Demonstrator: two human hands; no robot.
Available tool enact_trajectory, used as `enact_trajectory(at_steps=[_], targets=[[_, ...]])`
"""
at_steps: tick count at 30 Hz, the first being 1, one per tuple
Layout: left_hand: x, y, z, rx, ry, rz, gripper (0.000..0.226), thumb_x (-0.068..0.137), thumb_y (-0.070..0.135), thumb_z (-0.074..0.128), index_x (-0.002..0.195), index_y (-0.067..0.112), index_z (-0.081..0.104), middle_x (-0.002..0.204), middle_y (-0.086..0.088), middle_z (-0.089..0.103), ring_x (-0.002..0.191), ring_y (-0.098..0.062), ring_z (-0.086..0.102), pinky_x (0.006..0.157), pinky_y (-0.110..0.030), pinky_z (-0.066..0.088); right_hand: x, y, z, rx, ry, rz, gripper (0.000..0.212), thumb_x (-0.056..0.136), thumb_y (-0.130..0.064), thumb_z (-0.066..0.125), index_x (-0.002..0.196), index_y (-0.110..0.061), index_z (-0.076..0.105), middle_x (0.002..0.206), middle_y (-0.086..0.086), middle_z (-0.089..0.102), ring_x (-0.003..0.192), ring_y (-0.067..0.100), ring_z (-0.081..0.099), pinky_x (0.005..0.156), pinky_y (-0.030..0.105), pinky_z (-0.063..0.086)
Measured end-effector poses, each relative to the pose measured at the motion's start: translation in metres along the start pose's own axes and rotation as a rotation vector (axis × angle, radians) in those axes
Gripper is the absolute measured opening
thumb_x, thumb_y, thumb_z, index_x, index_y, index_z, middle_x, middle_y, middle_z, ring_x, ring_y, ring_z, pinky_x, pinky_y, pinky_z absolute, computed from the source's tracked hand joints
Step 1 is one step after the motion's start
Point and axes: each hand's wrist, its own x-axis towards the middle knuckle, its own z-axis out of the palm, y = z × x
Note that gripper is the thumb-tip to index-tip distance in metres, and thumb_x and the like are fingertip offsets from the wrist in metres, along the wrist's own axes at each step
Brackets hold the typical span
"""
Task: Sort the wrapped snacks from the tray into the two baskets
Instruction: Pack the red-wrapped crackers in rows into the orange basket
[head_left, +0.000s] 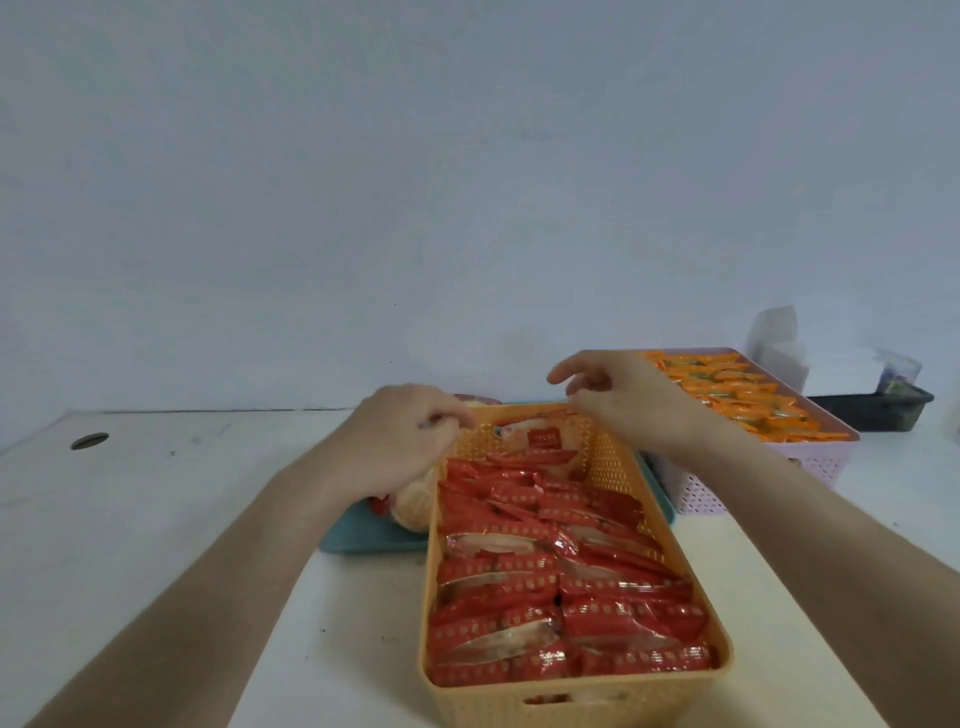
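Observation:
An orange basket (613, 462) stands in the middle, full of red wrapped snacks (550, 587). Behind it to the right, a pink basket (821, 462) holds orange wrapped snacks (737, 389). A teal tray (363, 535) lies under the orange basket's far end, with a pale wrapped snack (413, 506) on its left part. My left hand (395, 441) hangs over that snack at the basket's far left corner, fingers curled; what they hold is hidden. My right hand (618, 395) hovers above the basket's far rim, fingers loosely bent and holding nothing.
A white table (182, 519) reaches the wall, with a round cable hole (89, 440) at the far left. A dark tray (878, 410) with clear packets stands at the back right behind the pink basket.

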Motion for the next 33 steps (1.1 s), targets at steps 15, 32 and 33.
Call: enact_trajectory(at_steps=[15,32,33], targets=[[0.065,-0.103,0.043,0.214,-0.496,-0.247,0.100,0.064,0.047,0.082,0.147,0.034,0.027,0.140,0.007,0.050,0.106,-0.019,0.060,0.080,-0.026,0.050,0.140,-0.022,0.048,-0.581,-0.786,0.317,0.052,0.084,-0.052,0.061,0.131,-0.030,0.055,0.126,-0.001,0.062,0.107,0.024,0.065,0.096,0.049,0.048],[0.020,-0.145,0.021,-0.629,0.467,-0.597,0.007,0.078,0.032,0.075,0.084,0.030,0.072,0.086,0.005,0.072,0.080,-0.015,0.069,0.071,-0.034,0.058,0.162,-0.079,0.133,-0.852,-1.005,0.074,0.087,0.082,-0.050,0.069,0.152,-0.030,0.022,0.154,-0.001,0.036,0.134,0.025,0.042,0.097,0.037,0.040],[0.018,-0.145,0.021,-0.631,0.416,-0.614,0.013,0.077,0.034,0.076,0.087,0.026,0.072,0.086,0.002,0.072,0.079,-0.016,0.069,0.071,-0.034,0.058,0.162,-0.083,0.138,-0.884,-1.040,0.066,0.089,0.080,-0.048,0.071,0.152,-0.034,0.019,0.154,-0.001,0.034,0.131,0.023,0.045,0.100,0.038,0.038]])
